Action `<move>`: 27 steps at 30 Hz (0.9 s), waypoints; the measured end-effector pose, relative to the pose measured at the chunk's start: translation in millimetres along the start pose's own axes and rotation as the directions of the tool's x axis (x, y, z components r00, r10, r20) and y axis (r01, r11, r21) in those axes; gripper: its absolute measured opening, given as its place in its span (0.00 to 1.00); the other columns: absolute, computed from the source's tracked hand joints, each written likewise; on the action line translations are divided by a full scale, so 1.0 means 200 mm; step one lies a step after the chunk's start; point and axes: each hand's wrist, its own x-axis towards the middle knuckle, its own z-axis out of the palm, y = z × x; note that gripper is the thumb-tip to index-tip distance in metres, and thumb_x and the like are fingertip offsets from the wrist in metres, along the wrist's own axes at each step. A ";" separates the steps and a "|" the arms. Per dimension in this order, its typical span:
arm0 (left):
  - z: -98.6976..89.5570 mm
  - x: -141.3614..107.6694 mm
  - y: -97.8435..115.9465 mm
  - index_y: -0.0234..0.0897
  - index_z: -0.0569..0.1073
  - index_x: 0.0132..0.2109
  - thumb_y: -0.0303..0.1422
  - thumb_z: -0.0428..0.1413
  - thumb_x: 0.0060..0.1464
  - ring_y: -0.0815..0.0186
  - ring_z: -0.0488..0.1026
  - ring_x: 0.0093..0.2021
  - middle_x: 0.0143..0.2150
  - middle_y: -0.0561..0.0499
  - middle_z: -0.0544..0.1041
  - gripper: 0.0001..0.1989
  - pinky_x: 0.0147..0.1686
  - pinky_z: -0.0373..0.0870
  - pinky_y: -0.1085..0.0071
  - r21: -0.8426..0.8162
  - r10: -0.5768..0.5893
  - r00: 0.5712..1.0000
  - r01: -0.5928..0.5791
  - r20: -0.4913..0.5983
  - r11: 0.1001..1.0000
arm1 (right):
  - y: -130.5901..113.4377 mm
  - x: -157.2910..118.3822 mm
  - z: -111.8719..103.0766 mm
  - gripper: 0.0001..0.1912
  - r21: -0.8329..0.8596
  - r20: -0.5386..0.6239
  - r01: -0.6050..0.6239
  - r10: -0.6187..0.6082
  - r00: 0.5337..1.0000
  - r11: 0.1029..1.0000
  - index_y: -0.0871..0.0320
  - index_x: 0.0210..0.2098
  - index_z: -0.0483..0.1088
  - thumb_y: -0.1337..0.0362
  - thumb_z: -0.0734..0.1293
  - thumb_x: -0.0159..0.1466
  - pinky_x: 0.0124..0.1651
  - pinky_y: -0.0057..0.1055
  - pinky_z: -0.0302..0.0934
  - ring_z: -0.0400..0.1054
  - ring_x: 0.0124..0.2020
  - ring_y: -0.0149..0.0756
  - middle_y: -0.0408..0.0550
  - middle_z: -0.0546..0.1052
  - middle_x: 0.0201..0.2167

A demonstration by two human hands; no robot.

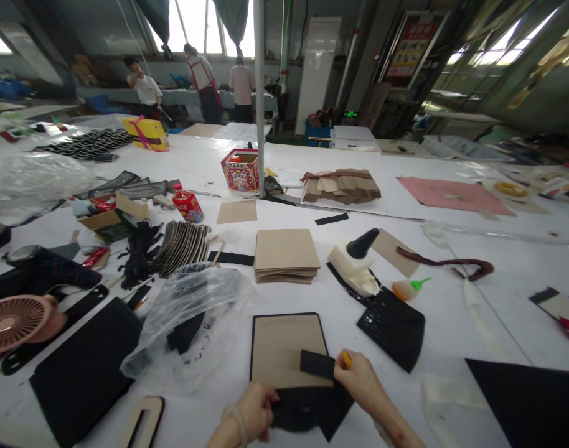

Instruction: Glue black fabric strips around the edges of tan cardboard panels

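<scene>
White bench is running across the whole frame, workshop windows showing along the top. Tan board is lying flat at bottom center, black border showing on its top and sides. Black flap is spreading out below its lower edge. Black strip is overlapping the board's lower right part.

Right hand is coming in from the lower right; its fingers are closing on the strip's right end, small yellow item poking up between them. Left hand is sitting at bottom center, fingers bent at the flap's left edge. Can't tell if they're pinching it or just pressing.

Further out: stack of tan boards is resting just above, mid-frame. Clear plastic bag is lying left of the board, pink fan standing at the far left edge. Right of center, green-tipped bottle is lying near a shiny black piece. Red bottle and patterned red box are standing farther up, left of center. Three people are standing in the upper left.
</scene>
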 end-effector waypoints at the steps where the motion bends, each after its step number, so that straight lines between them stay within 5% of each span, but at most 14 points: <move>1: -0.04 -0.04 -0.03 0.37 0.73 0.34 0.25 0.56 0.37 0.54 0.75 0.30 0.21 0.52 0.71 0.11 0.37 0.71 0.57 0.071 0.003 1.000 -0.002 -0.013 0.997 | 0.02 0.00 -0.04 0.07 -0.005 -0.018 -0.011 0.011 1.000 1.000 0.56 0.18 0.58 0.70 0.59 0.52 0.26 0.27 0.46 0.59 0.22 0.31 0.37 0.62 0.16; 3: -0.12 -0.13 -0.05 0.38 0.75 0.33 0.25 0.58 0.34 0.47 0.74 0.42 0.29 0.46 0.77 0.13 0.48 0.64 0.49 0.196 0.022 0.998 -0.010 -0.058 0.981 | 0.05 -0.01 -0.12 0.08 -0.024 -0.055 -0.017 0.016 0.998 1.000 0.55 0.18 0.56 0.69 0.59 0.53 0.26 0.28 0.45 0.57 0.22 0.31 0.37 0.60 0.16; 6: -0.18 -0.20 0.04 0.40 0.72 0.51 0.34 0.59 0.42 0.45 0.69 0.51 0.52 0.39 0.73 0.25 0.54 0.58 0.50 0.307 0.134 0.980 -0.085 -0.144 0.948 | 0.02 -0.05 -0.16 0.08 -0.039 -0.058 0.014 -0.016 0.998 0.999 0.55 0.18 0.56 0.69 0.58 0.52 0.26 0.28 0.45 0.56 0.22 0.31 0.37 0.60 0.16; 9: -0.14 -0.18 0.22 0.41 0.58 0.62 0.43 0.58 0.46 0.51 0.65 0.57 0.62 0.41 0.63 0.37 0.54 0.61 0.60 0.144 0.281 0.948 -0.260 -0.151 0.955 | -0.10 -0.10 -0.12 0.07 -0.013 0.011 0.079 -0.078 0.997 0.997 0.55 0.19 0.58 0.70 0.58 0.51 0.26 0.28 0.45 0.57 0.21 0.30 0.38 0.62 0.16; 11: -0.09 -0.14 0.33 0.38 0.59 0.62 0.41 0.62 0.42 0.54 0.67 0.55 0.59 0.41 0.67 0.40 0.50 0.64 0.65 -0.091 0.317 0.945 -0.323 -0.079 0.942 | -0.20 -0.13 -0.09 0.06 0.015 0.052 0.123 -0.124 0.991 0.992 0.56 0.20 0.59 0.70 0.58 0.52 0.25 0.28 0.46 0.58 0.22 0.30 0.38 0.64 0.17; 13: -0.06 -0.11 0.40 0.36 0.69 0.53 0.36 0.61 0.41 0.58 0.72 0.43 0.46 0.45 0.76 0.29 0.40 0.68 0.68 -0.230 0.328 0.945 -0.319 0.000 0.919 | -0.28 -0.17 -0.09 0.06 0.047 0.079 0.171 -0.174 0.982 0.984 0.56 0.21 0.60 0.70 0.58 0.53 0.26 0.27 0.48 0.61 0.23 0.31 0.39 0.66 0.19; 16: -0.04 -0.12 0.42 0.38 0.76 0.36 0.35 0.60 0.42 0.65 0.69 0.32 0.28 0.54 0.75 0.11 0.32 0.64 0.72 -0.171 0.316 0.948 -0.306 0.035 0.937 | -0.33 -0.20 -0.16 0.06 0.134 0.113 0.255 -0.271 0.956 0.958 0.56 0.29 0.66 0.69 0.60 0.52 0.36 0.27 0.56 0.65 0.33 0.35 0.44 0.72 0.30; 19: -0.08 -0.15 0.40 0.42 0.77 0.35 0.38 0.62 0.40 0.63 0.69 0.35 0.30 0.56 0.75 0.11 0.37 0.64 0.71 -0.035 0.318 0.944 -0.316 0.087 0.948 | -0.30 -0.19 -0.22 0.25 0.304 0.288 0.183 -0.274 0.918 0.935 0.53 0.46 0.68 0.69 0.66 0.46 0.43 0.28 0.58 0.65 0.44 0.39 0.46 0.72 0.46; 23: -0.16 -0.15 0.33 0.44 0.75 0.36 0.42 0.62 0.40 0.63 0.70 0.35 0.30 0.56 0.74 0.14 0.35 0.65 0.72 -0.029 0.251 0.959 -0.249 0.129 0.968 | -0.20 -0.12 -0.18 0.24 0.341 0.595 -0.090 -0.141 0.791 0.936 0.53 0.41 0.72 0.68 0.69 0.42 0.30 0.25 0.58 0.68 0.32 0.35 0.41 0.75 0.33; 27: -0.25 -0.05 0.23 0.40 0.68 0.31 0.44 0.62 0.38 0.68 0.67 0.25 0.22 0.58 0.68 0.16 0.26 0.66 0.72 -0.280 0.165 0.986 -0.156 0.007 0.947 | -0.07 0.01 -0.12 0.17 0.280 0.512 -0.147 -0.018 0.859 0.949 0.57 0.35 0.70 0.69 0.68 0.42 0.25 0.23 0.52 0.63 0.25 0.30 0.37 0.71 0.23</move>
